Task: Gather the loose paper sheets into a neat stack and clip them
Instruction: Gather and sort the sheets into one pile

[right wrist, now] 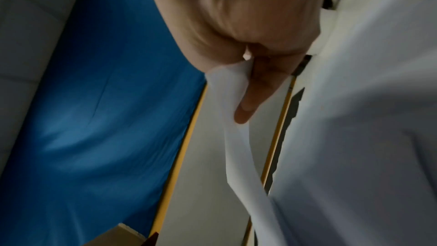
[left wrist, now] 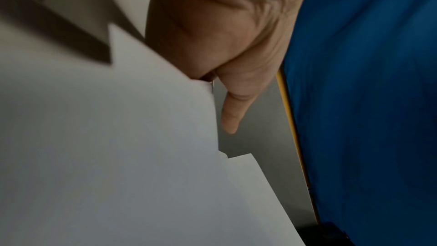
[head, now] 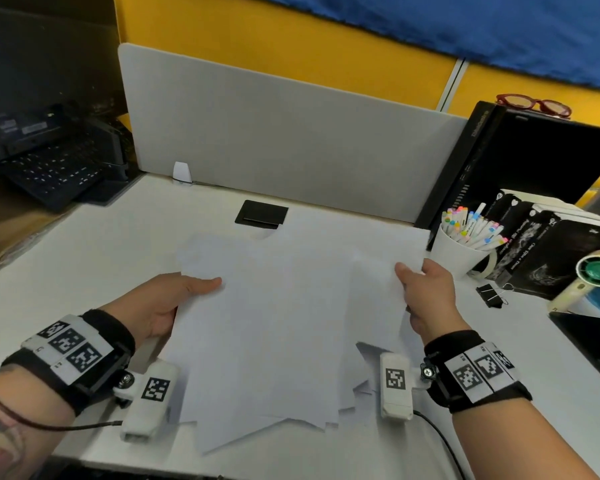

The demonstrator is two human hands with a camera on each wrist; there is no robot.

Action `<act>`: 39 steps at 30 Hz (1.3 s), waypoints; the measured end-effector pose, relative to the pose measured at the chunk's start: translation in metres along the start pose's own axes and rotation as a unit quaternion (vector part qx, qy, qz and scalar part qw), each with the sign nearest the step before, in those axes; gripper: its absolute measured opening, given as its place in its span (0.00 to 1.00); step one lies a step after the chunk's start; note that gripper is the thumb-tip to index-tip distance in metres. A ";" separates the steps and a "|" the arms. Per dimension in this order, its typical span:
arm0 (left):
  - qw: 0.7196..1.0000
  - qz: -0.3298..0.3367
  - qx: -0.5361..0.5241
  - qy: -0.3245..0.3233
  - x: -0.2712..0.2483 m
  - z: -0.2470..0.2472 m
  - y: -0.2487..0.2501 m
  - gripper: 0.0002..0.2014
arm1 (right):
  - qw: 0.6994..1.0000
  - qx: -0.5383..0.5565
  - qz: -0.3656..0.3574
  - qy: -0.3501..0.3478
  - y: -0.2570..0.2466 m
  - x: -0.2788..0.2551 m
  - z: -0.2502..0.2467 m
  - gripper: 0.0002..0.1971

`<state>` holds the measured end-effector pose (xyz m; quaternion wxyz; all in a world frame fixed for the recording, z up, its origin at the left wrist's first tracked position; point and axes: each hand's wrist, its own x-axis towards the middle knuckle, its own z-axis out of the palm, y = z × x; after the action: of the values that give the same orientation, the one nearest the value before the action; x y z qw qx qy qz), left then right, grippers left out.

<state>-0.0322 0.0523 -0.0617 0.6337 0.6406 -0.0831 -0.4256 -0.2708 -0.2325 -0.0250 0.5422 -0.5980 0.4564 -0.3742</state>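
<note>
Paper sheets (head: 267, 323) sit mid-desk (head: 83, 244), lifted off it at the near end, fanned & crooked w/ corners poking out at 6 o'clock; a few more loose sheets lie flat beyond, toward 12. Left hand (head: 163, 306) grips the bundle's edge at 9 o'clock, thumb on top, fingers under; left wrist view shows the thumb (left wrist: 231, 111) lying along the sheet edge. Right hand (head: 426, 299) pinches the opposite edge at 3 o'clock; right wrist view shows a finger (right wrist: 248, 104) pressed against a curling sheet edge. So both hands are clamped on paper, one per side, sheets spanning between them. Handling, as a guess: v. light, floppy, slick sheet-on-sheet, so they'll slide out of line and sag in the middle; edges crease easily. Best hold is on the two long edges, loose enough to let sheets drop & square up when tapped on the desk, then tighter near one corner for clipping. Binder clip (head: 491, 295), black, lies at 3 o'clock, just beyond the right hand, near the white pen cup (head: 454, 258), not touched yet.
</note>
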 end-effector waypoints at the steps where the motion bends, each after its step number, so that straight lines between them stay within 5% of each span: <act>1: 1.000 -0.006 0.000 -0.005 0.000 0.000 0.000 0.24 | 0.999 0.030 0.012 0.017 0.002 0.001 0.001 0.03; 3: 1.000 -0.012 -0.001 -0.010 -0.001 0.000 0.001 0.25 | 0.996 0.065 0.063 -0.023 -0.001 -0.004 0.002 0.04; 6: 1.000 -0.011 0.000 0.000 -0.003 0.002 0.002 0.25 | 0.972 -0.022 0.144 -0.182 -0.006 -0.014 0.002 0.14; 10: 1.000 -0.013 0.003 0.002 -0.004 0.002 0.002 0.23 | 0.986 -0.048 0.091 -0.128 -0.003 -0.017 0.005 0.26; 13: 1.000 -0.014 0.006 0.003 -0.005 0.002 0.002 0.24 | 0.992 -0.076 0.049 -0.086 -0.007 -0.019 0.005 0.17; 17: 1.000 -0.019 0.010 -0.004 -0.005 0.000 0.002 0.39 | 0.932 -0.259 0.082 -0.240 -0.014 -0.025 -0.003 0.09; 20: 1.000 -0.013 0.009 0.007 -0.006 0.003 0.003 0.28 | 0.922 -0.277 0.088 -0.257 -0.012 -0.030 0.001 0.21; 23: 1.000 -0.012 0.009 0.008 -0.006 0.005 0.003 0.23 | 0.924 -0.297 0.048 -0.235 -0.008 -0.031 0.008 0.16; 26: 1.000 -0.003 0.002 0.003 -0.006 0.004 0.002 0.31 | 0.875 -0.345 0.051 -0.337 -0.011 -0.035 0.006 0.04; 30: 1.000 0.016 0.004 -0.016 -0.005 0.007 -0.001 0.40 | 0.830 -0.332 0.060 -0.445 -0.018 -0.046 0.005 0.07; 33: 0.998 0.062 -0.013 0.022 -0.002 0.013 -0.004 0.29 | 0.854 -0.320 0.053 -0.407 -0.016 -0.045 0.010 0.12; 35: 0.993 0.108 -0.029 0.035 -0.004 0.018 -0.003 0.25 | 0.901 -0.279 0.046 -0.330 -0.012 -0.038 0.016 0.18; 37: 0.986 0.158 -0.047 0.027 -0.013 0.025 0.005 0.24 | 0.943 -0.163 0.038 -0.287 -0.015 -0.037 0.018 0.24; 39: 0.977 0.206 -0.057 0.012 -0.026 0.031 0.019 0.23 | 0.946 -0.023 0.019 -0.321 -0.022 -0.039 0.015 0.35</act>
<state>-0.0600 0.0424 -0.0286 0.7439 0.5780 -0.1813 -0.2821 -0.2654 -0.1908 -0.0028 0.6531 -0.6902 0.2779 -0.1410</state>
